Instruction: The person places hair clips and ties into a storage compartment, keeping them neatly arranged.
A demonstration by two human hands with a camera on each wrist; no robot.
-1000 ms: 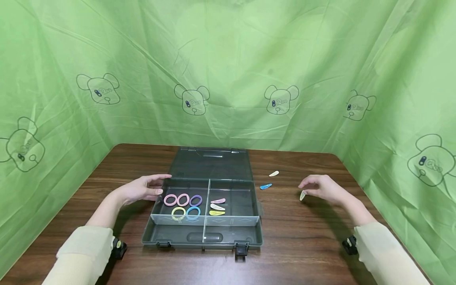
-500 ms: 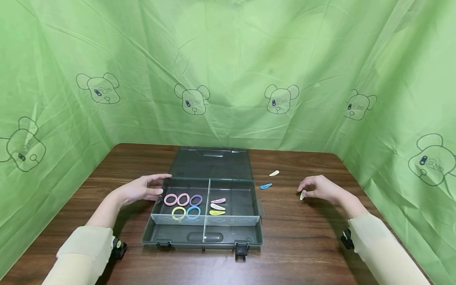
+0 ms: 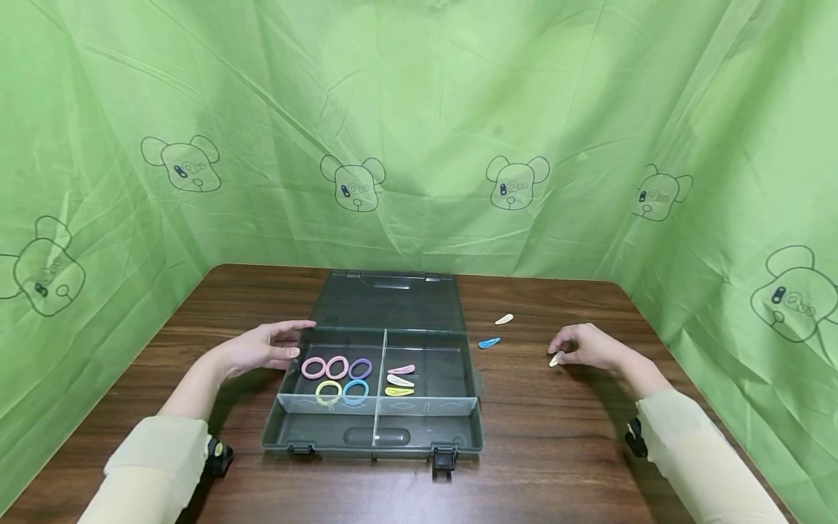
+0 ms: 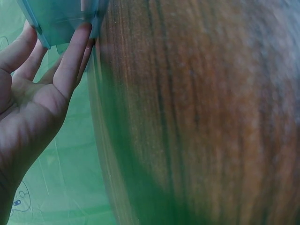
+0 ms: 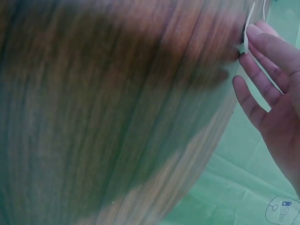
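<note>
My right hand [image 3: 592, 346] is low over the table's right side, pinching a pale cream snap hair clip [image 3: 556, 358] between thumb and fingertips. In the right wrist view that hair clip [image 5: 249, 29] stands edge-on under the thumb. My left hand [image 3: 258, 348] rests at the left wall of a grey see-through divided box [image 3: 428, 429], index finger stretched to the back corner and thumb at the rim. The left wrist view has its fairly straight fingers [image 4: 71, 61] against the box wall. Beyond the box's right side lie a blue hair clip [image 3: 489, 343] and a cream hair clip [image 3: 503, 319].
The box's lid [image 3: 393, 302] lies folded back behind it. Several coloured hair ties [image 3: 313, 368] sit in the back left compartment. Pink [image 3: 401, 370], white and yellow hair clips are in the back right one. A latch [image 3: 444, 458] sticks out in front. Green cloth [image 3: 432, 94] surrounds the table.
The cream clip in my right hand has tilted lower between the fingers, and the right wrist and forearm have shifted slightly left. My left hand and the box stay put.
</note>
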